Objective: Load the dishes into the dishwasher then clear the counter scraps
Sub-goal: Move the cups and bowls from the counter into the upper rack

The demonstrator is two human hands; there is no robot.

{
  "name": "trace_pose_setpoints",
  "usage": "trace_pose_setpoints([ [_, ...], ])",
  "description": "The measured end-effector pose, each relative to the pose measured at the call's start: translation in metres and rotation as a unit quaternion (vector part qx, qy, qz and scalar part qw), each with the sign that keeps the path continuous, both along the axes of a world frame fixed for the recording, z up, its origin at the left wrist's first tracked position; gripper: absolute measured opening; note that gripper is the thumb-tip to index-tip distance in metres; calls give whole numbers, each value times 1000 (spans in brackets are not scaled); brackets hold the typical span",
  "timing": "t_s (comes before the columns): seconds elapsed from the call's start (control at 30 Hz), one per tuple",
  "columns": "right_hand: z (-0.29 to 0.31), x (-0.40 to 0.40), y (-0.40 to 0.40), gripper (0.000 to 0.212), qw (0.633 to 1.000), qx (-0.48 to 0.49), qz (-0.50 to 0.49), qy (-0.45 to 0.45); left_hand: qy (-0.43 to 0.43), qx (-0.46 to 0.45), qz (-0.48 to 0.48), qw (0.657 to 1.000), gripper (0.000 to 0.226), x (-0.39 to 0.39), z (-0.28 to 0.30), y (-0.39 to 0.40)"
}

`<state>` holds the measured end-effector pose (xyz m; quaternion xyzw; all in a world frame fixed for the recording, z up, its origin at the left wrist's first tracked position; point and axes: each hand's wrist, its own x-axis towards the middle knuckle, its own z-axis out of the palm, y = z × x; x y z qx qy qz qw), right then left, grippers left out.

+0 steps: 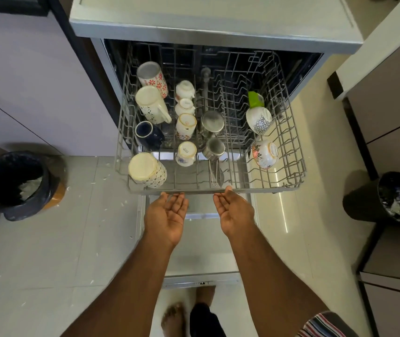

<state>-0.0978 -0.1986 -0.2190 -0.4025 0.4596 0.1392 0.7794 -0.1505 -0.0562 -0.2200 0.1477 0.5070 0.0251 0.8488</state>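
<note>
Down at the far left a black-lined waste bin [12, 183] stands on the tiled floor [55, 251], which is flecked with small white scraps [101, 177]. Next comes the dishwasher [213, 25] with its door [201, 263] dropped open and the upper wire rack [218, 189] drawn out over it. Along the rack's left side sit four mugs mouth-down or tipped: a red-flowered mug [152, 79] at the back, a cream patterned mug [151, 104], a dark blue mug [148, 136], and a cream dotted mug [146, 170] nearest the front rail. One row to the right is a line of small white teacups [185, 125], and beside them two steel cups [212, 122], the nearer one with a wire handle reaching toward the front. On the rack's right side a green and white piece [256, 99] stands behind a grey-patterned bowl [259, 120], with a floral bowl [265, 153] tipped on edge in front of it. Just under the rack's front rail the left hand [167, 216] is held palm up, fingers straight and loosely spread, their tips at the rail; whether they touch it is hard to tell. Beside it the right hand [234, 211] is likewise palm up and relaxed, gripping nothing, one fingertip reaching the rail. At the far right a second black bin [386, 200] stands by the cabinets.
</note>
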Motion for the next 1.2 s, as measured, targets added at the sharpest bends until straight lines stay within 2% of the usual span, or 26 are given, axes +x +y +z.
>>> trace_pose_setpoints([
  [0.17,-3,36,6,10,1000,9,7,-9,-13,10,-2,1000,28,36,1,4],
  [0.43,-7,101,17,19,999,24,31,-2,-28,39,12,999,44,97,3,15],
  [0.63,-8,142,26,26,998,23,58,0,-24,60,23,998,37,136,1,24],
  [0.9,-14,158,37,24,998,7,68,-1,-28,72,12,997,37,151,-8,37],
  [1.07,-7,184,36,28,996,-16,79,-24,-44,74,0,996,23,173,0,38],
  [1.2,-2,207,44,21,994,-5,107,-32,-38,80,6,996,22,199,2,48],
])
